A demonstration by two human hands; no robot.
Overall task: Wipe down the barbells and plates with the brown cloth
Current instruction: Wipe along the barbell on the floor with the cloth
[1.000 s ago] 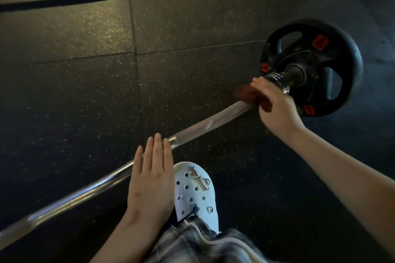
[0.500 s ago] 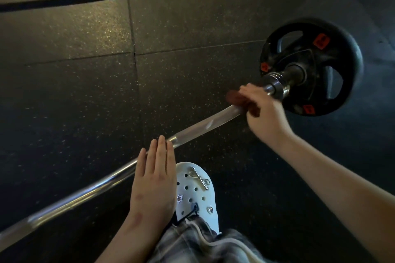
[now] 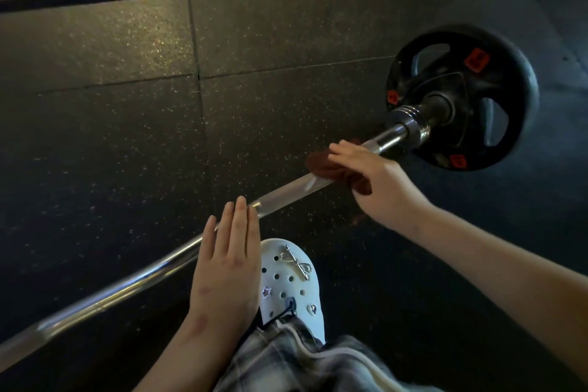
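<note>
Shaft wipe in hand: brown cloth (image 3: 331, 170) is clasped round the barbell shaft (image 3: 286, 192) by the right hand (image 3: 378, 181), fingers curled, while the left hand (image 3: 227, 267) is rested on the shaft, fingers straight and together; a firm slide along the shaft is judged to be called for next, the plate (image 3: 509, 73) not yet wiped.

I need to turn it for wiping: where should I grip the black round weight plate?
Likely the rim over the upper cut-out of the black round weight plate, from above: it stands upright, and the steel collar crowds its hub.
</note>
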